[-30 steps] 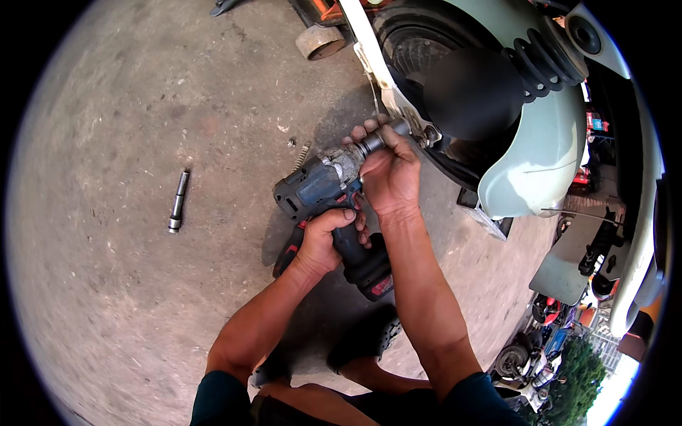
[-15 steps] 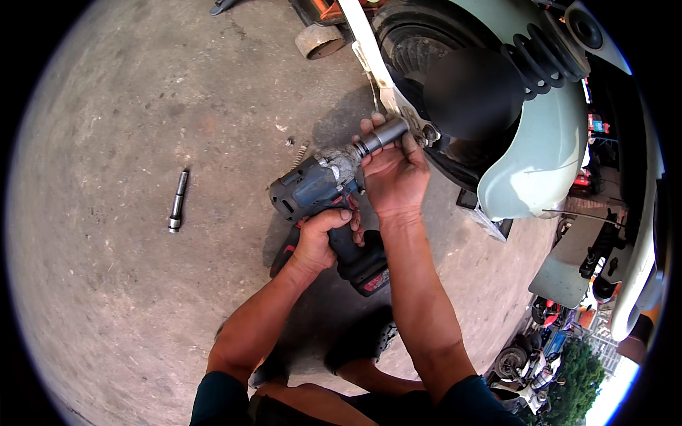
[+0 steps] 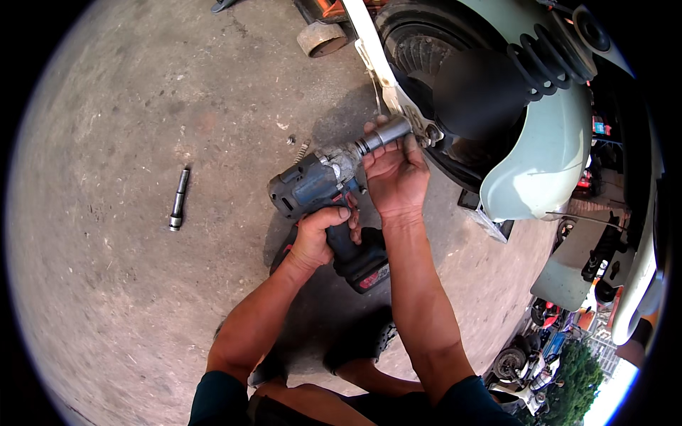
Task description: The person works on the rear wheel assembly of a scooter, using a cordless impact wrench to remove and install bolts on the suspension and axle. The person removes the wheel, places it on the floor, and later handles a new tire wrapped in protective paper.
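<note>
My left hand (image 3: 317, 234) is wrapped round the grip of a blue and black cordless impact wrench (image 3: 307, 186). A battery (image 3: 366, 273) sits at the base of the grip. On the wrench's front end is a long steel socket (image 3: 386, 135). My right hand (image 3: 398, 183), palm turned up, holds that socket, its fingers behind and thumb near the mouth. The socket's mouth is beside a bolt end (image 3: 432, 133) at the lower end of a white metal arm (image 3: 369, 42), next to a scooter wheel (image 3: 395, 39). Whether they touch I cannot tell.
A pale green fender (image 3: 536, 167) and a black coil spring (image 3: 550, 60) are at the right. A steel rod-shaped tool (image 3: 180, 199) lies on the concrete at left. A small spring (image 3: 301, 152) and a small metal piece (image 3: 290, 140) lie beyond the wrench.
The view has shifted slightly. The wrench's battery end has tipped up a little. Both hands keep their grip, and the socket stays beside the bolt end.
</note>
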Tool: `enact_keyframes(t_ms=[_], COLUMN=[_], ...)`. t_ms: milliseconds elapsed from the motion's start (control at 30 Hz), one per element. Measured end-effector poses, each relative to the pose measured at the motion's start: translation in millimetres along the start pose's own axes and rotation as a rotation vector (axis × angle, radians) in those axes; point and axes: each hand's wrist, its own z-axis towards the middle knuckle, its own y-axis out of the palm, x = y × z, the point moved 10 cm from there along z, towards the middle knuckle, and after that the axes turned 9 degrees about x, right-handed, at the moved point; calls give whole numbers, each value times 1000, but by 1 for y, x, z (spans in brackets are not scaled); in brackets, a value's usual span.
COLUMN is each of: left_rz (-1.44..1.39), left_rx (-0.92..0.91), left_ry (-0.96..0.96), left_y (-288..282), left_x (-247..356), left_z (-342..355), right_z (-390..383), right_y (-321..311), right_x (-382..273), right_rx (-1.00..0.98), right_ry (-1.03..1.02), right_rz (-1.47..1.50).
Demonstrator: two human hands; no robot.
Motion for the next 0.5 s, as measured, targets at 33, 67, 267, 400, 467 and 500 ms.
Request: enact_keyframes(t_ms=[33, 67, 267, 400, 467, 500], left_rz=[9, 9, 5, 22, 34, 34], left_rx=[-2, -5, -16, -11, -9, -10], left_ry=[5, 6, 18, 23, 26, 26], left_y=[0, -2, -4, -6, -6, -5], left_x=[1, 1, 1, 1, 2, 3], left_z=[0, 1, 2, 4, 3, 3], right_z=[0, 0, 1, 0, 0, 1], right_y=[0, -1, -3, -1, -1, -1], right_x=[0, 0, 2, 1, 1, 1], right_rx=[1, 4, -8, 10, 9, -13], right_ry=[3, 5, 26, 21, 17, 21], right_rz=[8, 8, 29, 23, 19, 27])
